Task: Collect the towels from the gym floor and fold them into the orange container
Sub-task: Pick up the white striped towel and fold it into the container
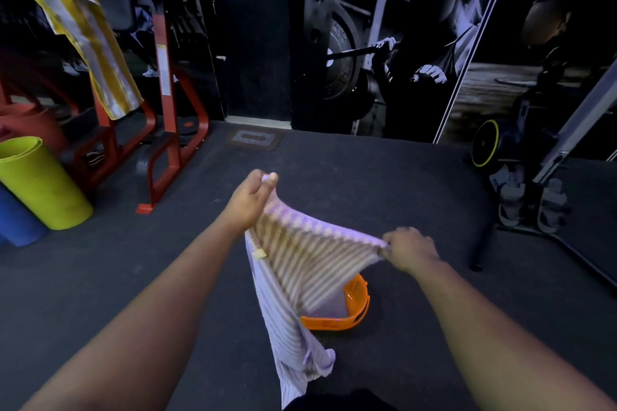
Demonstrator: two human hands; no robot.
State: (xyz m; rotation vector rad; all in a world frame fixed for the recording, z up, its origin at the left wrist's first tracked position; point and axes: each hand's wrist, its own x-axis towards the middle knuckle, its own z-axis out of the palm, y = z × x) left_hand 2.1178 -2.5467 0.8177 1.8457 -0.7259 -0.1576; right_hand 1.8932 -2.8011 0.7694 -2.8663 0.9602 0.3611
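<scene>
Your towel (pixel 300 264) hides most of the orange container (pixel 357 307); only its right rim and part of the front wall show, so you cannot tell what lies inside. The towel's lower end runs off the bottom edge, behind a dark shape there. Your left hand (pixel 248 198) pinches one top corner between fingertips, raised and farther out; your right hand (pixel 409 248) is clenched on the other corner, lower and nearer you. The held edge thus slopes down to the right, and the towel's long axis hangs downward, stripes running along it, above the floor (pixel 133 277) and in front of the container. A yellow towel (pixel 90 40) hangs on the red rack (pixel 163 83) at far left, its top partly cut off by the dark.
</scene>
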